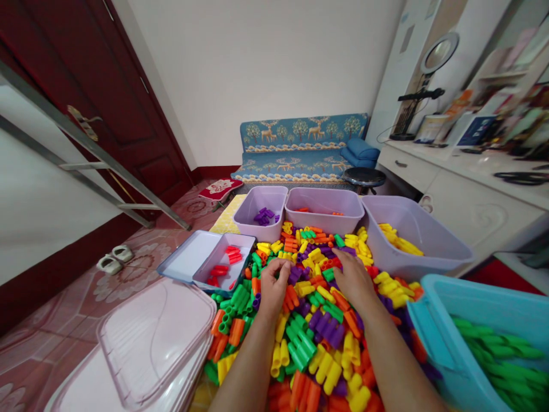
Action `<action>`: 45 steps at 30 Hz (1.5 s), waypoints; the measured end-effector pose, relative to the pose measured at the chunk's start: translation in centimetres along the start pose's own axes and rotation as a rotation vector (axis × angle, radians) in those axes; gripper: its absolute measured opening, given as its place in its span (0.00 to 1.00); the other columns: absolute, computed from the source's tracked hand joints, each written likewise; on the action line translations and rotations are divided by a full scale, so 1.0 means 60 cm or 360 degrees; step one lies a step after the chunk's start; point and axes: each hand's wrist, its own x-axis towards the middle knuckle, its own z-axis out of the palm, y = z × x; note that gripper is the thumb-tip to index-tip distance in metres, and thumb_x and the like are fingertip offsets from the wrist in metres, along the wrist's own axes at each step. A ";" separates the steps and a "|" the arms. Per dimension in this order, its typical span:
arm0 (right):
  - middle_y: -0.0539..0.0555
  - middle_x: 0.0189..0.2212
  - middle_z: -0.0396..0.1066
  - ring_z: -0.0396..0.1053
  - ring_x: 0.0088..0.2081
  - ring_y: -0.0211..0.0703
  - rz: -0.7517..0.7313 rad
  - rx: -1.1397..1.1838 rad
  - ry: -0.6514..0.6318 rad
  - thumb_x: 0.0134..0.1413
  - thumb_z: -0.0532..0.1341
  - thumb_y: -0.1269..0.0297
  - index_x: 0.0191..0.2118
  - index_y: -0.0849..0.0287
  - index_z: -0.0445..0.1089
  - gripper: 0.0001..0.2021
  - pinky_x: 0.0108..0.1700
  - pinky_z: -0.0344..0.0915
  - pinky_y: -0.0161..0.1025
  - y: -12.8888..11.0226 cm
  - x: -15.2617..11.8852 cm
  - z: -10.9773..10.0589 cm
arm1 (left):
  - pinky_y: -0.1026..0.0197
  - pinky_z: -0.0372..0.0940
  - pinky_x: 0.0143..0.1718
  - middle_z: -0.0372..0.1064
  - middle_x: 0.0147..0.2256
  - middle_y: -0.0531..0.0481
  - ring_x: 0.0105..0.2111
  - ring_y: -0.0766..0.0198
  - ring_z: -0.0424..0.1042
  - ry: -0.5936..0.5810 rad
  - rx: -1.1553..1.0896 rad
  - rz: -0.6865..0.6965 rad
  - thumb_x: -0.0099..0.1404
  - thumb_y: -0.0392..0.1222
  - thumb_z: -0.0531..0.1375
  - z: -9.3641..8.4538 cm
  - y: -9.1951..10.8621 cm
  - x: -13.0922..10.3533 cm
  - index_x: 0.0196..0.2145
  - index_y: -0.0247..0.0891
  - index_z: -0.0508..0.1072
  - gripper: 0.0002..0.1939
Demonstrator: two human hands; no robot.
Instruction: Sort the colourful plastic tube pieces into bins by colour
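A deep heap of ribbed plastic tube pieces (325, 327) in yellow, green, orange, red and purple covers the table before me. My left hand (274, 286) is over the middle of the heap, thumb and fingers closed together; whatever they may hold is hidden. Purple pieces (295, 273) lie right beside its fingertips. To the right, my right hand (354, 280) reaches into the pile, with thumb and index finger apart. Its fingertips touch or nearly touch purple and red pieces near the back, and a green piece (329, 274) lies by the thumb.
Behind the heap stand a lilac bin (241, 220) with purple pieces, another bin (325, 197) with a few orange-red ones and a third (437, 257) with yellow ones. A blue tub (433, 329) holds green pieces. A small box (201, 269) holds red ones; lids (156, 337) lie left.
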 end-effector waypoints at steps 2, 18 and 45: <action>0.61 0.50 0.71 0.67 0.51 0.52 -0.0020 -0.0221 -0.0132 0.50 0.53 0.75 0.54 0.58 0.68 0.24 0.56 0.59 0.50 0.001 -0.002 0.007 | 0.62 0.63 0.37 0.71 0.28 0.48 0.33 0.61 0.70 0.0031 -0.0010 -0.0027 0.63 0.47 0.56 -0.001 0.001 0.000 0.28 0.34 0.75 0.15; 0.51 0.28 0.73 0.70 0.30 0.43 0.0026 0.0653 -0.0458 0.53 0.57 0.57 0.44 0.59 0.72 0.16 0.33 0.65 0.39 -0.043 -0.028 -0.007 | 0.63 0.61 0.36 0.68 0.27 0.50 0.32 0.63 0.68 0.0069 -0.0001 0.0033 0.67 0.46 0.51 -0.004 0.010 0.000 0.28 0.34 0.75 0.18; 0.56 0.46 0.71 0.67 0.51 0.47 -0.0050 0.0578 -0.0619 0.41 0.57 0.74 0.57 0.58 0.61 0.31 0.56 0.60 0.46 -0.060 -0.048 0.006 | 0.62 0.63 0.38 0.75 0.33 0.47 0.35 0.61 0.72 -0.0293 0.0227 -0.0022 0.70 0.48 0.45 0.002 0.006 -0.006 0.38 0.36 0.77 0.23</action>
